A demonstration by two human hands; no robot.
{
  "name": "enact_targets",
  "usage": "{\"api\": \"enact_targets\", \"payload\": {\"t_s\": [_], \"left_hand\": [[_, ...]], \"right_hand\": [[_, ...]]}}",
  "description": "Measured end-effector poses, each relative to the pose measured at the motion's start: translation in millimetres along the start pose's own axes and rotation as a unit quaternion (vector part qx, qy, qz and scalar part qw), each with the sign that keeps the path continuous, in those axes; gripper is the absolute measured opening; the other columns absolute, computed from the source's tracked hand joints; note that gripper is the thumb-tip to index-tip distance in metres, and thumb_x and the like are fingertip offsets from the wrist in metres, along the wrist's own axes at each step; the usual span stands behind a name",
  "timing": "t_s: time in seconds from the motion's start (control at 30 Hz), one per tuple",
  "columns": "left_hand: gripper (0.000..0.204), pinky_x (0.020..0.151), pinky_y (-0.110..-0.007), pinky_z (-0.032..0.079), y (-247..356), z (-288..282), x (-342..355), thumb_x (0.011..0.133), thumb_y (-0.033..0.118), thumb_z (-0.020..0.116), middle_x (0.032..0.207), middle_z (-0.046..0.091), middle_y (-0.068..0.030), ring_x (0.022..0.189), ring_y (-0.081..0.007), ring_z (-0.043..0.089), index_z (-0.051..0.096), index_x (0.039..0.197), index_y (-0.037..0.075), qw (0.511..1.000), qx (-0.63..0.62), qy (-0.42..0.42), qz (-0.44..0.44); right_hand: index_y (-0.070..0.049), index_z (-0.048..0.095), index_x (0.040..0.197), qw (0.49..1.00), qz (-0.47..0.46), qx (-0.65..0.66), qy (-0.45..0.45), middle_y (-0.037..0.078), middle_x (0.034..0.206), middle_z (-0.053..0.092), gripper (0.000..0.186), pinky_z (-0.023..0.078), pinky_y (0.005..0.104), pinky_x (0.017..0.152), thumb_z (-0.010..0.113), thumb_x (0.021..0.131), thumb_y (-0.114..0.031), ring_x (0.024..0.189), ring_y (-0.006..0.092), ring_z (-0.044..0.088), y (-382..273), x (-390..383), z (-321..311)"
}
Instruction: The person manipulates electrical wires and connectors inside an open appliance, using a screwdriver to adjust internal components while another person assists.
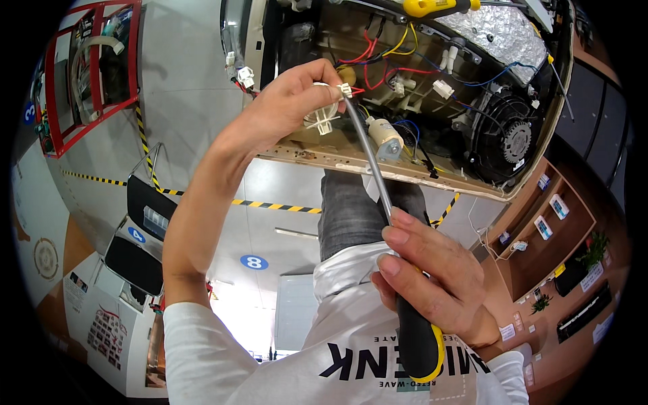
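Note:
My right hand (442, 280) is closed round a screwdriver (417, 331) with a black and yellow handle and a long grey shaft. Its tip meets a small white wire connector (345, 90) with short red leads. Finger and thumb of my left hand (297, 98) pinch that connector. A round cream plastic part (322, 120) hangs just under the left fingers; whether they also hold it is unclear. Both hands are at the near edge of an open appliance cabinet (405, 169). Inside, close to the screwdriver shaft, is a cream cylindrical capacitor (385, 138).
A black motor (503, 135) fills the cabinet's right side. Loose red, yellow and blue wires cross it, with another white connector (443, 88) among them. A second yellow-black screwdriver (435, 7) lies at its far edge. A red-framed rack (94, 74) and black chair (138, 236) stand left.

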State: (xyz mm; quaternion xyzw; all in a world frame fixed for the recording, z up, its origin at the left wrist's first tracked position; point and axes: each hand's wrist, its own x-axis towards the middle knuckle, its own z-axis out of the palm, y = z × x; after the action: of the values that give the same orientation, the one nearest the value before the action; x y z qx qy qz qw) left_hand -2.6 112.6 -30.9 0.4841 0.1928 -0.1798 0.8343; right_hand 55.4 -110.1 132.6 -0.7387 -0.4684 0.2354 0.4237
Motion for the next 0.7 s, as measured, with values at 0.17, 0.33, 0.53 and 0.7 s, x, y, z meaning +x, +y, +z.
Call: {"api": "enact_targets", "payload": {"t_s": [0.17,0.33,0.53,0.7], "left_hand": [[0.013,0.078,-0.024,0.041,2.9,1.8,0.3,0.092,0.019,0.054,0.090,0.060,-0.0034,0.086,-0.0089,0.053,0.052,0.091,0.006,1.000,0.006,0.008,0.000],[0.015,0.083,-0.025,0.038,2.0,2.7,0.5,0.092,0.020,0.053,0.089,0.060,-0.0037,0.088,-0.0105,0.053,0.052,0.090,0.006,1.000,0.011,0.007,0.013],[0.014,0.083,-0.025,0.037,-1.4,0.5,1.9,0.092,0.019,0.051,0.088,0.058,-0.0026,0.086,-0.0101,0.051,0.053,0.088,0.006,0.999,0.041,0.011,0.033],[0.013,0.077,-0.024,0.036,5.3,4.3,-0.4,0.092,0.019,0.051,0.085,0.054,0.0011,0.079,-0.0074,0.046,0.052,0.087,0.006,0.999,0.031,0.018,0.020]], "right_hand": [[0.001,0.070,0.098,1.000,-0.003,-0.013,0.005,0.018,0.102,0.067,0.026,0.058,0.0303,0.076,0.074,0.072,0.001,0.097,0.0340,0.068,4.5,-1.1,5.4],[0.002,0.070,0.092,0.999,-0.028,-0.019,0.017,0.017,0.097,0.067,0.021,0.059,0.0329,0.077,0.073,0.071,0.001,0.096,0.0337,0.068,5.1,-0.3,10.9],[0.003,0.069,0.089,0.998,-0.049,-0.043,0.001,0.016,0.094,0.067,0.020,0.060,0.0344,0.078,0.073,0.070,0.001,0.095,0.0327,0.068,6.1,2.3,12.4],[0.003,0.069,0.090,0.998,-0.044,-0.035,-0.023,0.015,0.094,0.068,0.020,0.059,0.0334,0.080,0.073,0.070,0.001,0.096,0.0321,0.068,10.5,-1.6,7.1]]}}
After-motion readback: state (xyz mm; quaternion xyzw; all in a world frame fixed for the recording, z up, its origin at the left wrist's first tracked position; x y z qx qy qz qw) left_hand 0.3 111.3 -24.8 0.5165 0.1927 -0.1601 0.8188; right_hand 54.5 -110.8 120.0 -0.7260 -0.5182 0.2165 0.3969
